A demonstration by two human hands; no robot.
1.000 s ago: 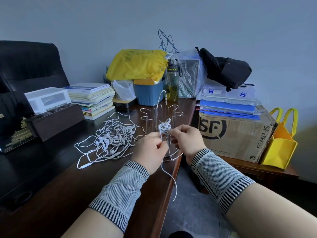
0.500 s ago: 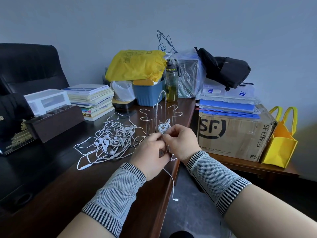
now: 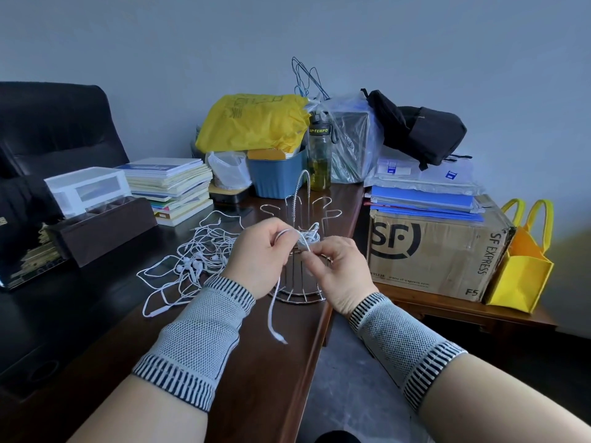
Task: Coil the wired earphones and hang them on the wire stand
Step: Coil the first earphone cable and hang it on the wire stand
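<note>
Loose tail of the earphones (image 3: 274, 310), plug end, dangles below the hands over the desk edge (image 3: 307, 346). Left hand (image 3: 259, 254) pinches a cable loop; right hand (image 3: 335, 266) pinches the small coil (image 3: 307, 236), held in front of the wire stand (image 3: 300, 219). Cable looks thin, light, limp, likely springy; grip the bundle's waist, not the buds. Stand: stiff chromed wire, open hooks. Tangled spare earphones (image 3: 195, 260) lie left.
</note>
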